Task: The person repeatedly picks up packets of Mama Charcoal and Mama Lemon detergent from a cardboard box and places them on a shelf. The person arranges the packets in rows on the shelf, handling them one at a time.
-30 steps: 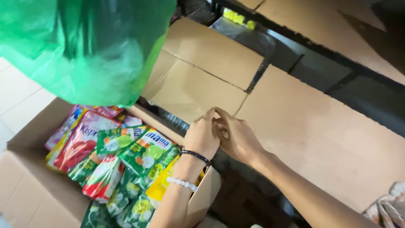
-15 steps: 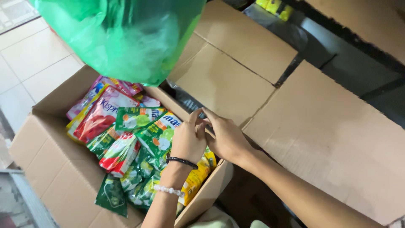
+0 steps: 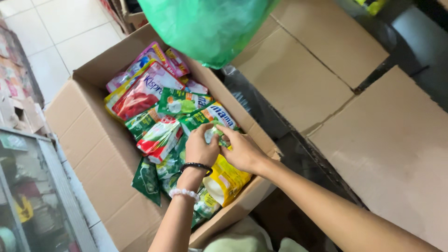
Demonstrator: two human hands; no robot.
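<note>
An open cardboard box [image 3: 88, 135] is full of several glossy sachet packs in green, red, pink and yellow. My left hand [image 3: 201, 147], with a black band and a pale bead bracelet at the wrist, is over the middle of the box. My right hand [image 3: 242, 150] meets it from the right. Both hands pinch the same small green sachet [image 3: 212, 133] among the packs. A yellow pack [image 3: 228, 179] lies just below my hands.
A large green plastic bag [image 3: 210, 25] hangs over the box's far corner. Flat cardboard sheets [image 3: 396, 144] cover the right side. White floor tiles [image 3: 56, 32] lie at upper left, and a glass-fronted cabinet [image 3: 28, 196] stands at lower left.
My hands have moved from the box's right edge to over the packs and closed on a green sachet. The view has swung right, so the box sits more centrally.
</note>
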